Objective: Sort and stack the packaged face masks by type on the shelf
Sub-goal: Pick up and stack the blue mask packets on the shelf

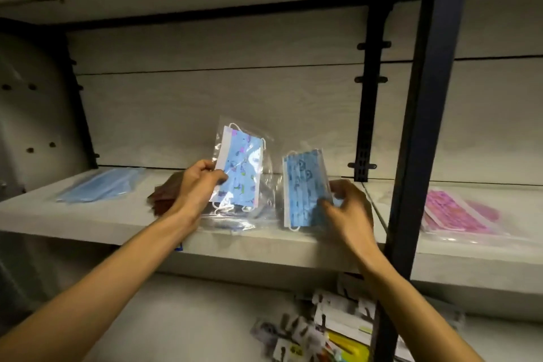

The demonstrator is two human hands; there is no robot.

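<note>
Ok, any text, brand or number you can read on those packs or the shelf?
None can be read.
Left pack, gripped by the left hand: coloured prints only, no words.
Right pack, gripped by the right hand: dark pattern, no legible text.
Pink packs, plain blue packs: no visible label.
Items on the lower shelf: printing too blurred to read.

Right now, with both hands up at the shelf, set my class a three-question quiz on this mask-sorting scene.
1. True or false: the left hand holds a packet of masks with coloured prints.
2. Which colour are the masks lying right of the dark upright post? A red, B pink, C green.
3. Fill in: the plain blue masks lie at the shelf's far ____ end.

Key: 1 true; 2 B, the pink masks; 3 left.
</note>
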